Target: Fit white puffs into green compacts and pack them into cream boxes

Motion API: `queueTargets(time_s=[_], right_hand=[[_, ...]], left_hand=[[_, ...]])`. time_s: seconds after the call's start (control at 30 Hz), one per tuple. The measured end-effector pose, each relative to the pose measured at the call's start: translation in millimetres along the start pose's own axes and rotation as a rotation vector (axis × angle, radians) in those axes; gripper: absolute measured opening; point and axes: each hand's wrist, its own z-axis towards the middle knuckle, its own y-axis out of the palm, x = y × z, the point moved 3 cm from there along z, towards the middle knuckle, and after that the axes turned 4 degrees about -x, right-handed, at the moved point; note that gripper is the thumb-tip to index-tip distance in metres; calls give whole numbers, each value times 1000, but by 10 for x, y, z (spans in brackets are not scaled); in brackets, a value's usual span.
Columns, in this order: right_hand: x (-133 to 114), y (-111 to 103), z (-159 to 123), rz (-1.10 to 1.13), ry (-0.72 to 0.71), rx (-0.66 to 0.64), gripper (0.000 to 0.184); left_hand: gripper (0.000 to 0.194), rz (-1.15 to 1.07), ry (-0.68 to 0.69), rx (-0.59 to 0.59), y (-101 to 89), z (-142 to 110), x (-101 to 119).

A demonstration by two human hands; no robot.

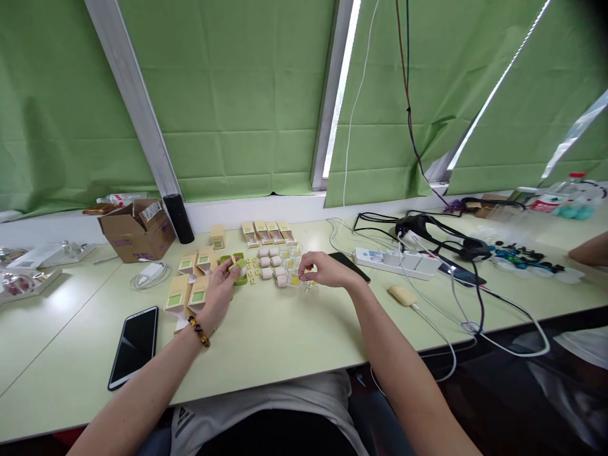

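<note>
A flat black phone with a white edge (133, 347) lies on the table at the far left. Behind it sits an open brown cardboard box (135, 233), and then a tall black round tube (179, 219). Next come small tan paper boxes with green squares (177, 297). The left hand (218, 294) is beside them, its thumb and fingers closed around a small green piece (242, 278), just over the table. Little yellow bits (252, 272), pale pink blocks (266, 273) and clear pieces with yellow in them (295, 279) lie between the hands. The right hand (327, 269) is at the clear pieces, its fingers bent with the tips close together; I cannot tell if they hold anything. Farther right is a long white power strip (380, 258).
</note>
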Motion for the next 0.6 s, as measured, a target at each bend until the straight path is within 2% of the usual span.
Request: queueTargets(time_s=[0.1, 0.23, 0.4, 0.5, 0.6], right_hand=[[-107, -33, 13, 289, -73, 0, 18], [-321, 61, 172, 580, -179, 31, 30], [-480, 373, 462, 738, -191, 98, 36], [-471, 588, 552, 812, -152, 162, 39], [-435, 752, 569, 861, -149, 232, 41]], left_hand=[[43, -22, -21, 17, 1, 3, -16], [39, -88, -41, 38, -14, 14, -57], [42, -111, -30, 21, 23, 27, -50], [48, -45, -46, -33, 77, 6, -15], [52, 26, -57, -37, 97, -11, -1]])
